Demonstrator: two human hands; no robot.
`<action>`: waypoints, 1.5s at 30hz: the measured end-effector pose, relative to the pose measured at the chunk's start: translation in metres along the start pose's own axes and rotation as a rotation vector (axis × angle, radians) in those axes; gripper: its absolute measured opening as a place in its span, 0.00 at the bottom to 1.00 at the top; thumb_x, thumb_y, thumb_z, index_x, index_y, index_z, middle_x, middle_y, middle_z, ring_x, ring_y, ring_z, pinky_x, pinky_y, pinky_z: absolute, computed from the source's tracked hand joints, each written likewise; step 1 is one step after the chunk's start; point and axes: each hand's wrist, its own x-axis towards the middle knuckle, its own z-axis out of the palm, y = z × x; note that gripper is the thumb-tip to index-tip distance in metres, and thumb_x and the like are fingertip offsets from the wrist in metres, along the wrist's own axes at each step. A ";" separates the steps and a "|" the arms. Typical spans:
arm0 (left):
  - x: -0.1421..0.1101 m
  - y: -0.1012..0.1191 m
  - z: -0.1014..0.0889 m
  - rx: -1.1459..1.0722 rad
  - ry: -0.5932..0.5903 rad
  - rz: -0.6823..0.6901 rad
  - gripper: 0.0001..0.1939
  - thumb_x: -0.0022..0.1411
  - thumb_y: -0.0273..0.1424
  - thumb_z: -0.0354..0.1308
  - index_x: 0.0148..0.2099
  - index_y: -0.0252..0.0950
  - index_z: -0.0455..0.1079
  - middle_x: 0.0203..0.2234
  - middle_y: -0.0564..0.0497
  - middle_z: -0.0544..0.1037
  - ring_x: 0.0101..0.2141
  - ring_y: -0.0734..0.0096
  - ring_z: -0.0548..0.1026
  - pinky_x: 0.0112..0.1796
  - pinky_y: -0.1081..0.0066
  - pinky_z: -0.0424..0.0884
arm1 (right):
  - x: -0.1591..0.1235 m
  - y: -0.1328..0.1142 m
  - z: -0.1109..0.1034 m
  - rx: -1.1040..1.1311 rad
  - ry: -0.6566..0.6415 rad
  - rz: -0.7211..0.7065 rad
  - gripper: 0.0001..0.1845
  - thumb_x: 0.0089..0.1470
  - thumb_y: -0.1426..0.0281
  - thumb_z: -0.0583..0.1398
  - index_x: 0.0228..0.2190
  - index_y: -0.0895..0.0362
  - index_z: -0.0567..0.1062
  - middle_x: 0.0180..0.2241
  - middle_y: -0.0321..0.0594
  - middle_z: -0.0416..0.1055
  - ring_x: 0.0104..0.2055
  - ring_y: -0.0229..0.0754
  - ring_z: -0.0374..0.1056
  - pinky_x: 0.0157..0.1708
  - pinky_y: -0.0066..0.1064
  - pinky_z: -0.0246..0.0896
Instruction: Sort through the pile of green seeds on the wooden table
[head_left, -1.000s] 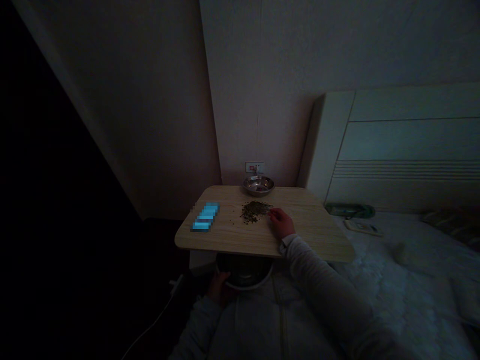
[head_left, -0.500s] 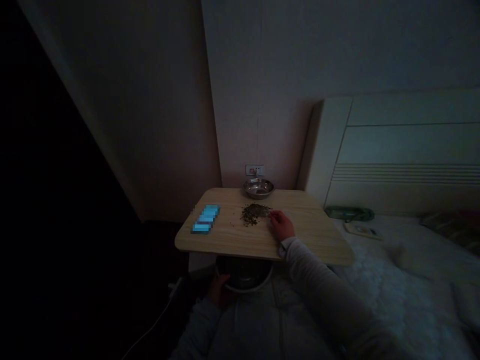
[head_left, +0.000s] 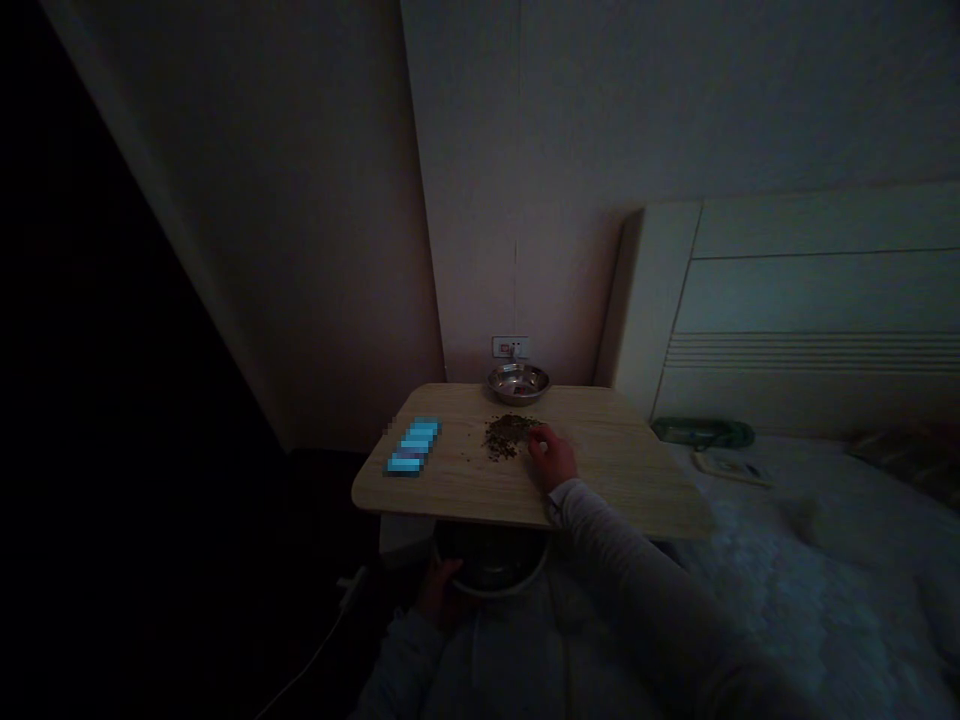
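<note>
A loose pile of small dark bits point(head_left: 504, 438), like seeds or dried grains, lies on the wooden tabletop point(head_left: 615, 470). At the pile's right edge is my right hand point(head_left: 553, 458), its fingers curled together; anything between the fingertips is too small to see. Below the table's front edge, my left hand point(head_left: 442, 592) grips the rim of a large round basin point(head_left: 499, 578), thumb over the edge. The basin sits at my lap, partly under the tabletop, and its inside is dark. A shiny steel bowl point(head_left: 519, 386) stands behind the pile.
A phone with a lit, blurred screen point(head_left: 414, 446) lies at the table's left. A wall socket point(head_left: 511, 347) is behind the bowl. To the right, a bed point(head_left: 795, 540) holds a green bottle-like item point(head_left: 701, 432) and a pale flat device point(head_left: 733, 467). A white cable point(head_left: 311, 655) hangs lower left.
My right hand has moved slightly left, closer over the pile's right side, where the bits are now partly covered. My left hand stays on the basin rim. The view has tilted slightly.
</note>
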 end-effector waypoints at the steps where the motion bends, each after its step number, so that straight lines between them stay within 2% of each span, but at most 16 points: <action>1: -0.001 0.000 0.000 -0.001 0.013 0.004 0.17 0.48 0.21 0.62 0.42 0.39 0.71 0.34 0.46 0.81 0.47 0.50 0.76 0.49 0.51 0.71 | 0.001 -0.002 0.003 -0.017 -0.013 -0.015 0.11 0.50 0.72 0.56 0.34 0.54 0.77 0.34 0.40 0.78 0.37 0.43 0.73 0.43 0.37 0.67; 5: -0.002 -0.004 0.002 0.001 0.027 0.049 0.18 0.43 0.19 0.64 0.38 0.40 0.71 0.34 0.48 0.81 0.50 0.53 0.75 0.51 0.56 0.70 | 0.000 -0.008 0.008 -0.119 -0.083 -0.088 0.12 0.50 0.74 0.56 0.36 0.55 0.78 0.33 0.41 0.78 0.36 0.44 0.72 0.44 0.38 0.65; 8: 0.001 -0.006 0.002 0.021 0.055 0.078 0.18 0.42 0.18 0.64 0.35 0.41 0.70 0.30 0.49 0.81 0.50 0.54 0.75 0.52 0.58 0.69 | 0.000 -0.010 0.007 -0.184 -0.116 -0.069 0.13 0.51 0.74 0.56 0.38 0.56 0.78 0.34 0.43 0.78 0.36 0.45 0.73 0.44 0.38 0.64; 17: 0.000 -0.002 0.004 -0.014 0.025 -0.004 0.16 0.49 0.22 0.61 0.42 0.39 0.70 0.33 0.48 0.81 0.46 0.53 0.77 0.47 0.53 0.72 | -0.001 -0.010 0.006 -0.238 -0.191 -0.085 0.13 0.50 0.76 0.56 0.37 0.55 0.78 0.35 0.43 0.78 0.39 0.46 0.73 0.46 0.39 0.64; 22: 0.003 -0.004 0.001 -0.019 0.059 0.013 0.20 0.47 0.21 0.62 0.44 0.40 0.70 0.33 0.48 0.81 0.47 0.53 0.77 0.49 0.54 0.71 | -0.002 -0.013 0.005 -0.269 -0.249 -0.146 0.17 0.48 0.78 0.56 0.37 0.53 0.79 0.37 0.41 0.78 0.41 0.44 0.72 0.47 0.38 0.64; 26: 0.002 -0.003 -0.001 0.012 0.045 -0.008 0.17 0.48 0.24 0.64 0.42 0.40 0.71 0.33 0.47 0.81 0.47 0.51 0.77 0.48 0.54 0.72 | -0.003 -0.018 0.002 -0.272 -0.338 -0.198 0.20 0.47 0.80 0.55 0.39 0.55 0.80 0.41 0.43 0.77 0.45 0.46 0.71 0.49 0.40 0.63; 29: -0.001 0.000 0.002 0.025 0.063 0.024 0.14 0.50 0.20 0.60 0.39 0.40 0.71 0.32 0.49 0.81 0.47 0.56 0.77 0.48 0.58 0.73 | -0.004 -0.022 0.000 -0.301 -0.381 -0.208 0.20 0.47 0.80 0.55 0.39 0.56 0.80 0.41 0.45 0.77 0.45 0.46 0.70 0.49 0.39 0.63; 31: -0.002 0.001 0.004 0.030 0.067 0.035 0.13 0.51 0.19 0.58 0.37 0.40 0.71 0.30 0.50 0.80 0.47 0.57 0.77 0.49 0.59 0.72 | -0.004 -0.023 -0.001 -0.325 -0.394 -0.202 0.21 0.47 0.81 0.55 0.40 0.55 0.80 0.41 0.45 0.76 0.44 0.46 0.70 0.48 0.38 0.63; 35: -0.003 0.001 0.004 0.029 0.047 -0.008 0.10 0.51 0.21 0.60 0.36 0.38 0.70 0.30 0.50 0.80 0.45 0.55 0.78 0.47 0.54 0.73 | -0.005 -0.022 0.000 -0.338 -0.396 -0.207 0.21 0.47 0.81 0.55 0.39 0.54 0.80 0.40 0.44 0.76 0.43 0.45 0.70 0.47 0.37 0.63; 39: -0.001 0.000 0.001 0.031 0.107 0.020 0.13 0.50 0.20 0.60 0.38 0.39 0.71 0.32 0.48 0.81 0.46 0.55 0.77 0.48 0.55 0.73 | -0.005 -0.021 0.000 -0.330 -0.392 -0.210 0.21 0.46 0.81 0.55 0.38 0.54 0.81 0.39 0.43 0.76 0.43 0.45 0.70 0.46 0.36 0.63; 45: 0.003 -0.003 0.001 0.034 0.124 0.015 0.16 0.51 0.22 0.60 0.43 0.42 0.71 0.33 0.48 0.81 0.46 0.54 0.77 0.47 0.54 0.74 | -0.008 -0.026 -0.003 -0.372 -0.410 -0.185 0.21 0.46 0.81 0.55 0.38 0.55 0.81 0.39 0.44 0.76 0.44 0.45 0.70 0.47 0.35 0.62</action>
